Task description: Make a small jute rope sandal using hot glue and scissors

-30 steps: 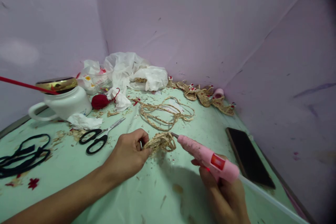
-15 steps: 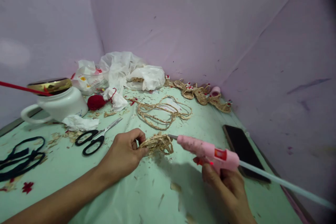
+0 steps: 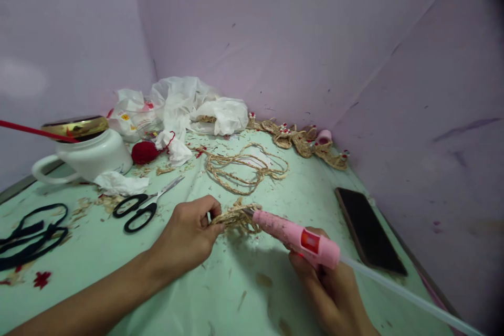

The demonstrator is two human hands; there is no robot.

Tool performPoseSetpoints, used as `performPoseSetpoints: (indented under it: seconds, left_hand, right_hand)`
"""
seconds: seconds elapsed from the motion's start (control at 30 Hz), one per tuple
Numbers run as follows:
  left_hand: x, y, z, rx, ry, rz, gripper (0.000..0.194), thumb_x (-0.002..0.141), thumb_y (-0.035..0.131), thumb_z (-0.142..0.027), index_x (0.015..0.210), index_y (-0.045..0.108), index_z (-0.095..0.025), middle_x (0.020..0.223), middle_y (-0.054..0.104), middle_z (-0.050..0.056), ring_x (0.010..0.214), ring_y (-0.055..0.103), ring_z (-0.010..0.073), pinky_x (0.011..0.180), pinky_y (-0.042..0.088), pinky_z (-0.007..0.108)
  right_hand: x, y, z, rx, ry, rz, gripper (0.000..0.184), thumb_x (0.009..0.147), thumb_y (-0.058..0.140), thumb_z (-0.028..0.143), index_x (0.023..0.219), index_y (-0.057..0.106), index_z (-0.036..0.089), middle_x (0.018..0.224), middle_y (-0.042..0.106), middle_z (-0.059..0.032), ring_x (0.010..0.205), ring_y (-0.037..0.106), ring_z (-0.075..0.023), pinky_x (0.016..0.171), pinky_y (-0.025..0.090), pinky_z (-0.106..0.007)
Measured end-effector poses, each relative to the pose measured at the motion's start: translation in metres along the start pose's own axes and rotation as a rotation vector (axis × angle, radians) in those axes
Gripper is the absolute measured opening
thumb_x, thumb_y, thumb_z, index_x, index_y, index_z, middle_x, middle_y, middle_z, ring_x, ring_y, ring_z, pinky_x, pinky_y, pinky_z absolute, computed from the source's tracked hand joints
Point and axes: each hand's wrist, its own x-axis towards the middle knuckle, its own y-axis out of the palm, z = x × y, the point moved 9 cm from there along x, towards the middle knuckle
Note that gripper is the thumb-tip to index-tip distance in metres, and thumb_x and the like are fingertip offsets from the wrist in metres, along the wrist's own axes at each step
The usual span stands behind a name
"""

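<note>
Between the thumb and fingers of my left hand (image 3: 192,228) is a small piece of braided straw rope (image 3: 238,219), coiled into loops. My right hand (image 3: 328,283) is closed around the handle of a pink glue gun (image 3: 291,231), from whose back a long pale glue stick (image 3: 405,286) sticks out. The gun's metal nozzle points left and is at the braided piece; the exact contact spot is hidden among the strands. Beyond my hands a loose length of braided straw rope (image 3: 232,187) lies in loops on the green cloth.
Black-handled scissors (image 3: 145,207) and dark cord (image 3: 35,241) lie left. A white mug (image 3: 92,157), red yarn ball (image 3: 144,153) and white plastic bags (image 3: 181,100) stand behind. Straw slippers with beads (image 3: 301,144) line the wall. A phone (image 3: 368,228) lies right.
My right hand has moved the glue gun leftward, bringing its nozzle in among the strands of the braided piece. My left hand keeps its pinch, nearly unmoved.
</note>
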Motion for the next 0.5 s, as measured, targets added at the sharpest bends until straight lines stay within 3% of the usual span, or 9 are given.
performPoseSetpoints:
  seconds: [0.5]
  left_hand:
    - [-0.0015, -0.0004, -0.0053, 0.073, 0.070, -0.014, 0.010, 0.072, 0.055, -0.023, 0.066, 0.049, -0.019, 0.051, 0.039, -0.008, 0.049, 0.038, 0.0091, 0.048, 0.028, 0.021]
  right_hand:
    - [-0.0002, 0.0038, -0.0016, -0.111, -0.087, 0.073, 0.007, 0.088, 0.043, 0.026, 0.083, 0.047, 0.022, 0.062, 0.046, 0.0030, 0.049, 0.045, -0.0118, 0.042, 0.035, -0.021]
